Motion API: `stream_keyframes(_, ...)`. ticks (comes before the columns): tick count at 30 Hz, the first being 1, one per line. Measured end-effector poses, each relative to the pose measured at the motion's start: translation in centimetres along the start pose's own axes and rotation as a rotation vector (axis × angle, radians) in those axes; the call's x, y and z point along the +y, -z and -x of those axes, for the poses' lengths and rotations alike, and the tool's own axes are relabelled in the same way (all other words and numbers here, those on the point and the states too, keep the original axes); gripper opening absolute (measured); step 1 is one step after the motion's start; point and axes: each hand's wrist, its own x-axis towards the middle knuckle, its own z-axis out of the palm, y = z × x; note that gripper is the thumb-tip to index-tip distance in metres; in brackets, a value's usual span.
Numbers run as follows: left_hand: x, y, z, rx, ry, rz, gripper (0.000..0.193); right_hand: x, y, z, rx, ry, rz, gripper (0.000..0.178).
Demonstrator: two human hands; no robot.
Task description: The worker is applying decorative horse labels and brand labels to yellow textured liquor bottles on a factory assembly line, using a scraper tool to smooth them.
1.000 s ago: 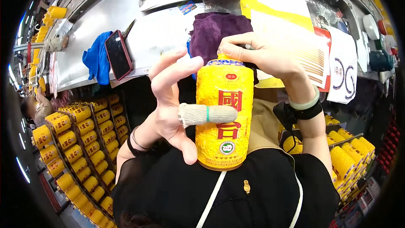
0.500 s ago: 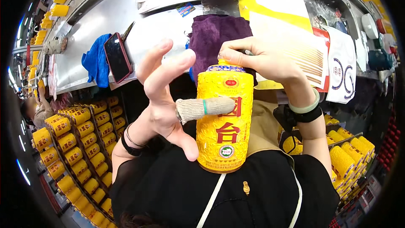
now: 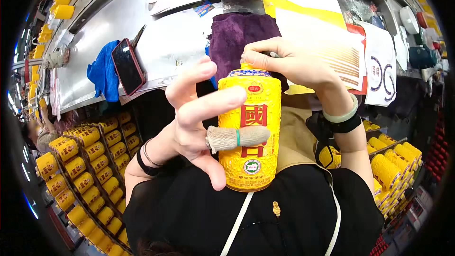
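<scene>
A yellow embossed bottle [image 3: 260, 114] with red characters and a blue-patterned shoulder stands upright in front of my chest. My right hand [image 3: 296, 64] pinches the bottle's narrow neck between thumb and fingers; the very top is hidden in the grip. My left hand [image 3: 192, 121] is open, its fingers spread in front of the bottle's left side. One of its fingers wears a beige knitted finger cot [image 3: 237, 139] with a green band, which crosses the lettering. Whether that finger touches the bottle I cannot tell.
A purple cloth [image 3: 241, 33] lies on the metal bench [image 3: 102, 19] beyond the bottle. To the left are a phone [image 3: 128, 66] and a blue cloth [image 3: 102, 73]; papers [image 3: 379, 66] lie right. Racks of yellow bottles [image 3: 85, 161] stand at left, with more bottles [image 3: 386, 170] at right.
My left hand has moved right, so its fingers overlap the bottle more. The bottle and my right hand have shifted slightly left and up in the picture, the right hand keeping its pinch.
</scene>
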Motion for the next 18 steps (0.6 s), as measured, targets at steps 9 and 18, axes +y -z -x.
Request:
stream_keyframes(9, 0.9, 1.5, 0.5, -0.118, -0.018, 0.070, 0.101, -0.4, -1.2, -0.6, 0.002, 0.002, 0.047, 0.040)
stream_keyframes(18, 1.0, 3.6, -2.7, -0.501, -0.105, 0.229, 0.108, -1.0, -2.1, -0.3, 0.064, 0.038, 0.028, 0.039)
